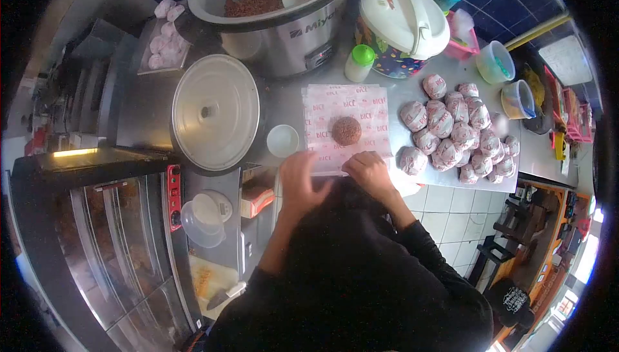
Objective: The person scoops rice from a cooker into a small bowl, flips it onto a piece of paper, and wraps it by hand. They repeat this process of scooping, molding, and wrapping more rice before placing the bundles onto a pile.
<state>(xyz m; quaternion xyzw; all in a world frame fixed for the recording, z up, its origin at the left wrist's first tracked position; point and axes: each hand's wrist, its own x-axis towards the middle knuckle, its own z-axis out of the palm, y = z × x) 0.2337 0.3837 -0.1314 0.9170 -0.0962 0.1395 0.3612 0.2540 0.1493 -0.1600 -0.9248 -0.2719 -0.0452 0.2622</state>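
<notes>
- On the metal tabletop [282, 108], a printed paper stack [320, 134] is laid flat, and a dark, grainy ball [347, 130] is borne on it, unwrapped, to the right of the sheet's middle.
- By the right hand [369, 172], with its fingers bent and drawn together, the near edge of the paper appears to be gripped; how many sheets are caught cannot be told.
- The left hand [300, 184] is held open, thumb spread from the fingers, near the paper's near left corner; whether the paper is touched by it cannot be told.
- The step in hand is judged to be the handling of the near edge, with the ball exposed. For the next move, a single layer needs to be secured and the ball kept from rolling.
- On the left, sideways movement is limited by a small white bowl [282, 141], just beside the paper, and by a large round lid [216, 113] past it.
- On the right, the way is bounded by paper-wrapped bundles [440, 121], the nearest being close to the sheet.
- Beyond the paper, reach is narrowed by a green-capped container [359, 63]; at the near side, the tabletop's edge is close to both hands.
</notes>
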